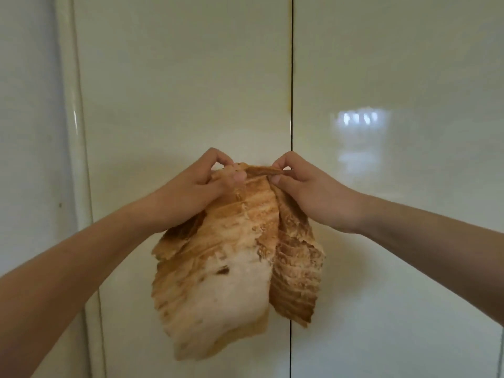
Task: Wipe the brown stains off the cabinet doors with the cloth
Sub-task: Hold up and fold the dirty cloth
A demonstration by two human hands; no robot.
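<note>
Nearest to me, my left hand (207,184) and my right hand (302,186) each pinch the top edge of the cloth (231,257) between thumb and fingers, so it hangs free in front of the cabinet doors, not touching them as far as I can tell. The cloth is already very brown on its upper part and right side; only the lower middle is pale. I think the risk is here: if I press a dirty part on the door, I will smear brown back on the glossy surface, so the pale part should face out. A pinch this light could also let a corner slip. Behind the cloth, the left door (177,91) and the right door (395,64) meet at a thin dark gap (291,77), where a fold could catch. I see almost no stains, only a faint yellowish mark by the gap. To the left a rounded post (73,118) limits my sweep; upward and to the right there is open room.
</note>
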